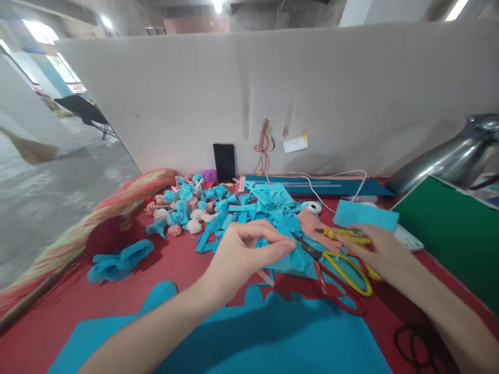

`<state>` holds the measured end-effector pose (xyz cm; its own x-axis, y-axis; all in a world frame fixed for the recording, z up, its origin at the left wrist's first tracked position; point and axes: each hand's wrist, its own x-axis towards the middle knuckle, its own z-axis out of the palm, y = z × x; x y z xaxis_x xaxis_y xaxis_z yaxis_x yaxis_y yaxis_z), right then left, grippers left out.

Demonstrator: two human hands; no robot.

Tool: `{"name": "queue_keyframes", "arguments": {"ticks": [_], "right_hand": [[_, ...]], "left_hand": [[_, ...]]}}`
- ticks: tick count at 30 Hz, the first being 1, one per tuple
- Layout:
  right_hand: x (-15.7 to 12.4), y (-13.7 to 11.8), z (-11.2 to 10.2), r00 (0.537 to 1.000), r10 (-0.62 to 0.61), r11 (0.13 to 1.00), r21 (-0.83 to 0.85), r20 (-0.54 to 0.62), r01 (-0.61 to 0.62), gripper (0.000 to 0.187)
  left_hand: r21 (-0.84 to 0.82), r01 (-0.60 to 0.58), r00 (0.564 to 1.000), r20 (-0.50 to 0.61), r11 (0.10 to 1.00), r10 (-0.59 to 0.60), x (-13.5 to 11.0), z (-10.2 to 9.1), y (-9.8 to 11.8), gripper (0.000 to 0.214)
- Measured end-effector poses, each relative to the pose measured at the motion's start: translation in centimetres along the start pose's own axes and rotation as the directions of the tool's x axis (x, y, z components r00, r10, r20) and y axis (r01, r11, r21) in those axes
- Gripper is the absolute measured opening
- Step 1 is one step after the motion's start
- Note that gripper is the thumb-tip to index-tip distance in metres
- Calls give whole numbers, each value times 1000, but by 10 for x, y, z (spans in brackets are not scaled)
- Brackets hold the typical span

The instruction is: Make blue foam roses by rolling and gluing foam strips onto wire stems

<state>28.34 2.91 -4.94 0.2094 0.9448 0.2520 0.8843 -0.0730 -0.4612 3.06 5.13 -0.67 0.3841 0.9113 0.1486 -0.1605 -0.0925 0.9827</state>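
Note:
My left hand [249, 254] is in the middle, thumb and forefinger pinched on a thin pale wire [277, 205] that slants up and away. Over on the right, my right hand [376, 249] is closed on yellow-handled pliers [346, 235], whose dark tip points left. Between the two hands lie scissors [312, 250] with one red and one yellow handle loop. Beneath the hands are blue paper scraps [268, 200] and a piece of peach paper [312, 223]. A large blue sheet [249, 337] with a cut, wavy edge covers the near table.
Blue, pink and white paper flowers [183, 205] are heaped behind on the left. A looped blue strip [120, 262] lies nearer. A phone [225, 162] leans on the white partition [175, 104]. A steel jug [448, 156] and green board [452, 234] stand right; straw bundles [78, 228] line the left edge.

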Motion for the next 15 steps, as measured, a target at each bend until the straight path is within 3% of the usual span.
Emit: {"name": "queue_keyframes", "arguments": {"ticks": [2, 5, 7, 11, 15], "right_hand": [[-18, -34, -11, 997, -79, 992, 95, -22, 80, 30], [-50, -78, -18, 958, -218, 917, 297, -185, 266, 14], [-63, -95, -17, 947, -244, 885, 352, -209, 306, 16], [-67, -105, -15, 956, -214, 888, 368, -199, 275, 17], [-62, -106, -15, 948, -260, 857, 407, -185, 315, 12]], "left_hand": [[-95, 43, 999, 0, 995, -44, -5, 3, 0, 10], [-208, 79, 997, 16, 975, -77, -11, 5, -1, 8], [-241, 73, 997, 18, 968, -70, -13, 5, 0, 8], [-266, 65, 998, 35, 962, -57, -15, 6, 0, 7], [-289, 50, 998, 52, 956, -36, -15, 8, -1, 8]]}}
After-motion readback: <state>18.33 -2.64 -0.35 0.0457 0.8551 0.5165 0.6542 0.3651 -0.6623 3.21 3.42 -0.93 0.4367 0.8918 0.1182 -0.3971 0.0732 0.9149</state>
